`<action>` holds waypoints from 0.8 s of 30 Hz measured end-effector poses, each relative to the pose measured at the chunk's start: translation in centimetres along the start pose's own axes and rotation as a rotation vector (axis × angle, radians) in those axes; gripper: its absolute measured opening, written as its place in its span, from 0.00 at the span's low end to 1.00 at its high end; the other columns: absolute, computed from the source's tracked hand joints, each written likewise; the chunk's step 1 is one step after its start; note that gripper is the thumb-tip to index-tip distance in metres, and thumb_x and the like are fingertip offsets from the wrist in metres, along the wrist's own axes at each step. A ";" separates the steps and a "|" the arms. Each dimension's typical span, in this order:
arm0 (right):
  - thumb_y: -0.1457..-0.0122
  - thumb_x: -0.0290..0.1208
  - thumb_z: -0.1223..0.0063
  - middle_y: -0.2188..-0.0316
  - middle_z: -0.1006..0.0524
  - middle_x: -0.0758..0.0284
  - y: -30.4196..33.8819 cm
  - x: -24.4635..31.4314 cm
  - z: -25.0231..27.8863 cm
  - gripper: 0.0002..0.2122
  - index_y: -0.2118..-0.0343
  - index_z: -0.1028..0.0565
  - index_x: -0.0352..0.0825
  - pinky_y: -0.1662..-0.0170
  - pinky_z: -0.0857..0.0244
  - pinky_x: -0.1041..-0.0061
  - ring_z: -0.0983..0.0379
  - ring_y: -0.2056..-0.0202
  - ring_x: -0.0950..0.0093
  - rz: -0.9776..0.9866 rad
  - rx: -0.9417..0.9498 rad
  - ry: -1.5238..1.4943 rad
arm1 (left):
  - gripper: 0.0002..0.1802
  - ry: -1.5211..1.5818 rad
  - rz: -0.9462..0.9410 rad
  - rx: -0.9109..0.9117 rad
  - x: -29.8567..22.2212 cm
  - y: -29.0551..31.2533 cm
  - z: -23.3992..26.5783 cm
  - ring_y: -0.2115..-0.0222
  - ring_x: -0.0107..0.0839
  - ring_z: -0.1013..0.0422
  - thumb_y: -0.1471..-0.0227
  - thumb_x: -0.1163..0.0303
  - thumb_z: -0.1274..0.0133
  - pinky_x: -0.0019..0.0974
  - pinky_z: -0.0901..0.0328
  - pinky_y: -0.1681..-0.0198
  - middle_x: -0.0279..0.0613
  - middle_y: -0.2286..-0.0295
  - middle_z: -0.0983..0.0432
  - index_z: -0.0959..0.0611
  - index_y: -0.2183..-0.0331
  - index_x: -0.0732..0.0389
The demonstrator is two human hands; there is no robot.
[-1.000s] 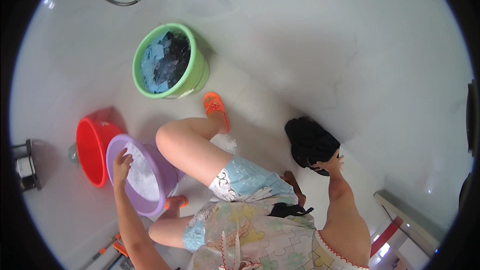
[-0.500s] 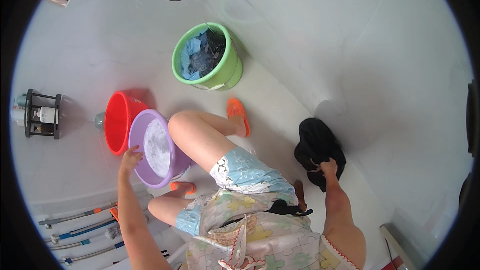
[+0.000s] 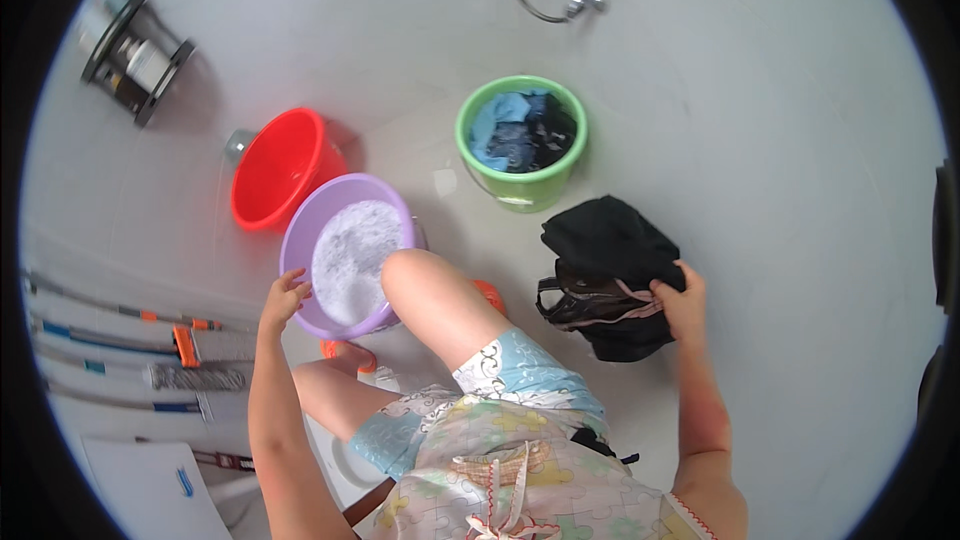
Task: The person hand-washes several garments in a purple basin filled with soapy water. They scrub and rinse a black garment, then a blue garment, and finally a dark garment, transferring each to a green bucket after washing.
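On the pale tiled floor, to the person's right, the black garment [image 3: 608,275] is lying in a heap, and the right hand [image 3: 682,302] is gripping its right edge, fingers [image 3: 664,292] clenched into the cloth. Across the raised knee, the left hand [image 3: 283,298] is resting on the near rim of the purple basin [image 3: 296,240] of foamy water, fingers curled over it. A red bucket [image 3: 275,168] is touching the basin; a green bucket [image 3: 520,135] of clothes is standing just beyond the garment.

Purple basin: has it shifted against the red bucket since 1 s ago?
No. The purple basin still overlaps the red bucket on the same side; the view turned, not the basin.
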State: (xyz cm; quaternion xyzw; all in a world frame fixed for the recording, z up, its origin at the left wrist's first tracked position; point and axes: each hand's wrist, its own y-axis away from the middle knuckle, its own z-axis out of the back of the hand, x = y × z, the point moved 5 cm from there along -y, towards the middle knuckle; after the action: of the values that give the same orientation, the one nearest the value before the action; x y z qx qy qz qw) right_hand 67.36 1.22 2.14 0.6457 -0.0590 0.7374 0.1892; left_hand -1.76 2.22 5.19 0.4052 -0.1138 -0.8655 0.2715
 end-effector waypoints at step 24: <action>0.51 0.17 0.47 0.70 0.23 0.62 5.3 45.5 -38.3 0.09 0.65 0.27 0.27 0.65 0.29 0.73 0.23 0.70 0.70 0.817 0.834 -0.207 | 0.43 0.672 0.075 -0.245 13.9 1.1 7.4 0.57 0.36 0.29 0.47 0.47 0.48 0.46 0.34 0.54 0.47 0.49 0.33 0.46 0.38 0.55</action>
State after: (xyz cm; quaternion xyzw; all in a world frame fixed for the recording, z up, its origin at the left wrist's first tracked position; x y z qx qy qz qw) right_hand 25.61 18.27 41.22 0.6591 -0.0262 0.6446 -0.3865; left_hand -14.25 -6.72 1.51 0.6271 0.0715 -0.6807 0.3718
